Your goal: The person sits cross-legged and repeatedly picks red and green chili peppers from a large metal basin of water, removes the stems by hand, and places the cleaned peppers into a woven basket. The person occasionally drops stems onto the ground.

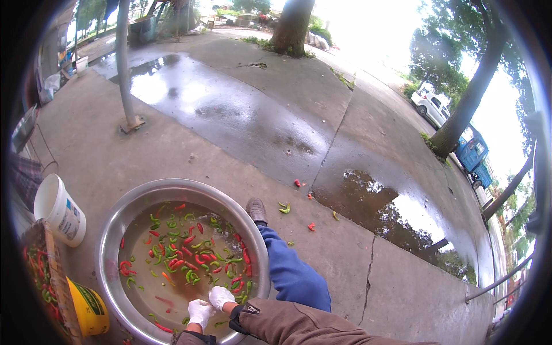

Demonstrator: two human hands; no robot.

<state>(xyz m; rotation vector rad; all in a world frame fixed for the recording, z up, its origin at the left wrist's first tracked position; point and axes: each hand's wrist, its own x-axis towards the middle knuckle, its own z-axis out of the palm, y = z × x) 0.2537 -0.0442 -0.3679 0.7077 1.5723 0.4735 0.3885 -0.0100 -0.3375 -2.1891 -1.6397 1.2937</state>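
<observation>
A wide steel basin [110, 215] of murky water stands on the ground, with red and green chili peppers [177, 252] floating in it. Both hands wear white gloves and are close together over the basin's near part. My left hand [200, 312] is bent inward, its fingertips near those of the other hand. My right hand [221, 296] is curled just to the right and slightly farther out. Whether either hand pinches a pepper cannot be made out. Peppers float just beyond and to the right of the gloves.
Left of the basin are a white plastic bucket [71, 220], a woven basket [58, 276] of peppers and a yellow bucket [92, 310]. My blue-trousered leg [295, 269] lies along the basin's right side. Loose peppers [284, 208] and a puddle [366, 202] are on the concrete; a metal post [124, 64] stands beyond.
</observation>
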